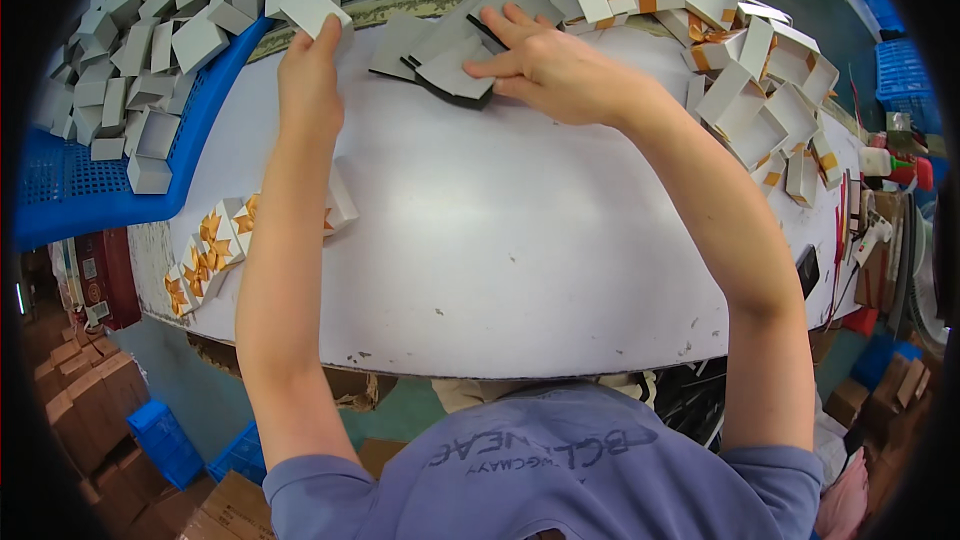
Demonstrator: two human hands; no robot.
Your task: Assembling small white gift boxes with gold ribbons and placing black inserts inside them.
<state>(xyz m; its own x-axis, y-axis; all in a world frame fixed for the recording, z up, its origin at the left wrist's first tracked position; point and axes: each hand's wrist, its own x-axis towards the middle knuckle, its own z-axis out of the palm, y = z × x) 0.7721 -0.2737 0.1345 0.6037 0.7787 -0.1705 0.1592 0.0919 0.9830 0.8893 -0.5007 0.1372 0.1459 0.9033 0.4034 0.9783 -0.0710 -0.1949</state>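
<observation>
My left hand is at the far left of the table, its fingers closed on a small white box at the edge of a heap of such boxes. My right hand lies over a loose pile of thin grey pads with black undersides. Its thumb and fingers are spread apart and touch the pads. Below my left forearm stands a slanting row of white boxes with gold ribbon bows, partly hidden by the arm.
A blue plastic crate heaped with white boxes overhangs the table's left side. White boxes with gold bands are piled at the far right. A dark flat object lies by my right elbow. Cardboard cartons stand on the floor at left.
</observation>
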